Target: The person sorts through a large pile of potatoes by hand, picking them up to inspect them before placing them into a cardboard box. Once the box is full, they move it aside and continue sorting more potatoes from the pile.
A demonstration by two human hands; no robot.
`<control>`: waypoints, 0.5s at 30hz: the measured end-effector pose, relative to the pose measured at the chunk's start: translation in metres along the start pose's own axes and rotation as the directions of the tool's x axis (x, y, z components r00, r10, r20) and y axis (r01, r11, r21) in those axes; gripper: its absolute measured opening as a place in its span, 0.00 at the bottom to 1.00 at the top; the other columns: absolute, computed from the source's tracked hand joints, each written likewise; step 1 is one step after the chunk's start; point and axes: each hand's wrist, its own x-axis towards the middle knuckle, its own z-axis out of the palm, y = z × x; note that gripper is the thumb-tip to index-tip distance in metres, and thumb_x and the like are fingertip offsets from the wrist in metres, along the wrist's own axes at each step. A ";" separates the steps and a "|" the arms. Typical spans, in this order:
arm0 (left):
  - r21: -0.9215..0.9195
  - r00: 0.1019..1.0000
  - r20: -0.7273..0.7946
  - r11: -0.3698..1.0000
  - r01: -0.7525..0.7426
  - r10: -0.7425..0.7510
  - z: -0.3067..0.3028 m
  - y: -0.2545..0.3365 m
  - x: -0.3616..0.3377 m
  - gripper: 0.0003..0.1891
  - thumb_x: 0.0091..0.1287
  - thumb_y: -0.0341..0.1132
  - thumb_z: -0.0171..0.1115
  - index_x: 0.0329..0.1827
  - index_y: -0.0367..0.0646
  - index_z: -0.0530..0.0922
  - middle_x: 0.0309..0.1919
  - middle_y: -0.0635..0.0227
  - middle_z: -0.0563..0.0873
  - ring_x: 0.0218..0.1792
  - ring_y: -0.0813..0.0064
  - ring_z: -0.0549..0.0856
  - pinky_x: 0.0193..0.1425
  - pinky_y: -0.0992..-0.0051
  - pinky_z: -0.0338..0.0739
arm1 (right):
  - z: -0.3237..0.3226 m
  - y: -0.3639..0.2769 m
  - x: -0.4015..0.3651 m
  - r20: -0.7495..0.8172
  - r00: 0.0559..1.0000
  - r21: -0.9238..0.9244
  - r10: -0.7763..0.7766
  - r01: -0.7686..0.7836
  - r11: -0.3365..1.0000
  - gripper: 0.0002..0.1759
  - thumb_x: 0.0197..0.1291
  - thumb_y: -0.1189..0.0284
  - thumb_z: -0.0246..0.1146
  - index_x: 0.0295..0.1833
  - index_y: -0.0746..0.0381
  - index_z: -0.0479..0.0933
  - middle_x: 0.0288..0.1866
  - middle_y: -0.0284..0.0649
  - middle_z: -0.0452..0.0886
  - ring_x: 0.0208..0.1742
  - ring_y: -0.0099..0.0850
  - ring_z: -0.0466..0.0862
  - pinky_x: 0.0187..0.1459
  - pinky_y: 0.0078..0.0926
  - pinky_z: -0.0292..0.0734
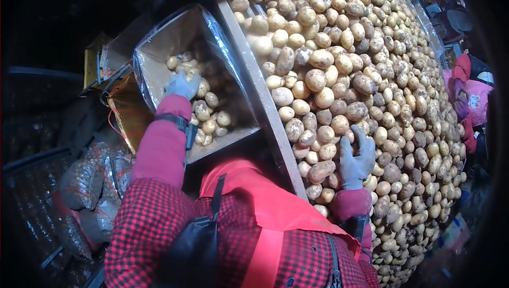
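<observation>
My left hand (183, 85), in a blue-grey glove, reaches into a plastic-lined cardboard box (159, 49). Its fingers look apart, just against the potatoes (212, 99) inside, and the fingertips are blurred. My right hand (357, 159), gloved the same way, rests on a large heap of potatoes (321, 59). Thumb and fingers there are spread, with potatoes around and under them. Many potatoes in the heap carry brown soil.
A raised metal edge (260, 86) runs between the box and the heap. Filled bags (82, 182) lie at lower left, near a yellowish lined container (130, 110). Other people work along the far right side, one with a red sleeve (462, 68).
</observation>
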 end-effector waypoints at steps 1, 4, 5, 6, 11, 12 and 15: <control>0.013 0.999 -0.040 1.000 0.002 -0.001 0.001 0.002 -0.014 0.41 0.64 0.68 0.59 0.74 0.49 0.75 0.73 0.43 0.71 0.74 0.39 0.69 0.79 0.50 0.64 | -0.002 -0.004 0.000 0.016 1.000 -0.012 0.022 -0.022 1.000 0.20 0.59 0.67 0.74 0.59 0.54 0.85 0.39 0.37 0.77 0.41 0.34 0.80 0.46 0.33 0.79; -0.015 0.992 -0.096 0.996 -0.084 0.083 0.022 0.005 -0.037 0.37 0.63 0.65 0.61 0.69 0.49 0.77 0.72 0.42 0.71 0.72 0.37 0.72 0.77 0.49 0.67 | -0.003 -0.004 0.000 0.025 0.999 0.010 0.040 -0.041 0.999 0.20 0.60 0.67 0.73 0.59 0.54 0.85 0.40 0.38 0.77 0.41 0.34 0.80 0.46 0.32 0.79; 0.028 0.991 0.015 0.991 -0.132 0.131 0.014 0.017 -0.056 0.36 0.63 0.63 0.61 0.67 0.47 0.78 0.70 0.42 0.72 0.70 0.36 0.73 0.74 0.48 0.70 | -0.003 -0.004 0.001 0.017 1.000 0.012 0.026 -0.026 1.000 0.20 0.60 0.66 0.73 0.59 0.54 0.86 0.40 0.38 0.77 0.41 0.33 0.80 0.46 0.32 0.79; 0.066 0.976 0.130 0.981 -0.182 0.172 0.007 0.031 -0.075 0.35 0.63 0.62 0.62 0.65 0.45 0.78 0.69 0.42 0.73 0.69 0.36 0.75 0.72 0.47 0.72 | -0.003 -0.005 0.000 0.019 0.999 0.013 0.037 -0.037 0.999 0.20 0.60 0.66 0.73 0.59 0.54 0.86 0.40 0.37 0.77 0.41 0.33 0.80 0.45 0.32 0.79; -0.046 0.769 0.487 0.892 -0.450 0.413 0.073 0.034 -0.075 0.38 0.64 0.62 0.62 0.64 0.36 0.76 0.59 0.42 0.83 0.65 0.44 0.80 0.67 0.50 0.76 | -0.004 -0.004 0.000 0.003 1.000 0.013 0.028 -0.028 1.000 0.20 0.60 0.66 0.73 0.59 0.53 0.86 0.40 0.37 0.77 0.40 0.33 0.80 0.45 0.32 0.79; -0.121 0.735 0.567 0.920 -0.372 0.372 0.054 0.044 -0.086 0.38 0.65 0.63 0.61 0.64 0.35 0.76 0.59 0.42 0.83 0.64 0.45 0.81 0.67 0.51 0.76 | -0.004 -0.005 0.000 0.001 1.000 0.006 0.031 -0.031 0.999 0.20 0.60 0.66 0.73 0.59 0.53 0.86 0.40 0.37 0.77 0.40 0.33 0.80 0.45 0.32 0.79; -0.219 0.684 0.584 0.896 -0.386 0.437 0.001 0.065 -0.136 0.38 0.71 0.65 0.58 0.64 0.34 0.75 0.58 0.40 0.84 0.62 0.45 0.83 0.67 0.60 0.76 | -0.004 -0.008 -0.001 0.012 0.999 0.003 0.044 -0.044 0.999 0.20 0.60 0.65 0.73 0.59 0.53 0.86 0.40 0.37 0.77 0.40 0.33 0.80 0.45 0.32 0.79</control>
